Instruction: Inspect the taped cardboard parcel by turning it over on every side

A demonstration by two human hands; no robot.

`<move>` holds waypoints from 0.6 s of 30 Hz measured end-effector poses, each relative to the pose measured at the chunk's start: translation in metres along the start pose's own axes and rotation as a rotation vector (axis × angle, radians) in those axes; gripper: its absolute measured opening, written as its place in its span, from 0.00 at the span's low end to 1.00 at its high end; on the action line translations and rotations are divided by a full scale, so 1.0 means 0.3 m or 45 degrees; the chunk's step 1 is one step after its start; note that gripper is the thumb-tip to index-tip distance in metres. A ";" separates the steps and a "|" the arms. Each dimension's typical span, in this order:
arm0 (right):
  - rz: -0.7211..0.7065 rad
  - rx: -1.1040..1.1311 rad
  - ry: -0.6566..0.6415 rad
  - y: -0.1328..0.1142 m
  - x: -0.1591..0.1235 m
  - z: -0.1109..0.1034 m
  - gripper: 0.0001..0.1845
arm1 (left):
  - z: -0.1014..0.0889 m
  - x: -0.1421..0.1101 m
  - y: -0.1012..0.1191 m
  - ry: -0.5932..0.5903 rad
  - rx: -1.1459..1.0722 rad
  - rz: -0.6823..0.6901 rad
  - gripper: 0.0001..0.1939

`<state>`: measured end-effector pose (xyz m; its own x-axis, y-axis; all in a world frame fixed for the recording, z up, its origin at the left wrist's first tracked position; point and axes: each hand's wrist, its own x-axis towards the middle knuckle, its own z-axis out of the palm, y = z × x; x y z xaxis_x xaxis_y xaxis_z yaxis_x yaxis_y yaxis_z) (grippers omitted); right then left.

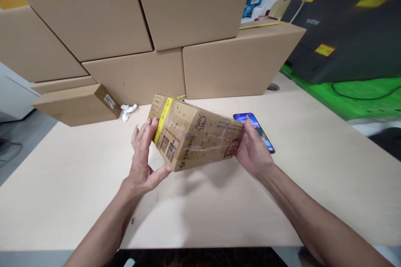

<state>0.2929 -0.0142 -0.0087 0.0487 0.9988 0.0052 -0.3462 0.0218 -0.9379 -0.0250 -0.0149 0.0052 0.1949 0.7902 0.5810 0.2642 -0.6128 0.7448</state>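
Observation:
A brown cardboard box (209,139) printed with "SF EXPRESS", with a strip of yellow tape (163,121) round its left end, is held tilted above the table (200,217). My left hand (144,162) grips the box's left end, thumb at the lower corner and fingers along the far edge. My right hand (253,148) holds its right end, the thumb on top and the other fingers hidden behind or below. Just behind my right hand a phone (258,131) lies on the table with its screen lit.
Large cardboard boxes (134,77) are stacked along the back. A flatter box (75,104) with a white label stands at the left, beside a crumpled white tissue (128,112). Dark equipment cases (338,29) stand on a green surface (369,96) at the right.

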 end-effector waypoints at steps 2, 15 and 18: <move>0.032 0.019 -0.050 -0.008 -0.006 -0.002 0.34 | 0.007 0.001 -0.002 0.095 0.030 -0.015 0.51; -0.681 -0.152 -0.242 -0.061 -0.081 -0.030 0.29 | 0.086 0.050 0.013 0.347 -0.553 -0.557 0.28; -0.821 -0.188 -0.242 -0.072 -0.100 -0.029 0.28 | 0.129 0.031 0.005 0.240 -0.771 -0.859 0.33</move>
<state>0.3072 -0.0449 0.0083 0.0321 0.7787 0.6266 -0.1714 0.6220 -0.7641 0.0138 -0.0082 -0.0009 0.0087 0.9994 -0.0337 -0.2829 0.0348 0.9585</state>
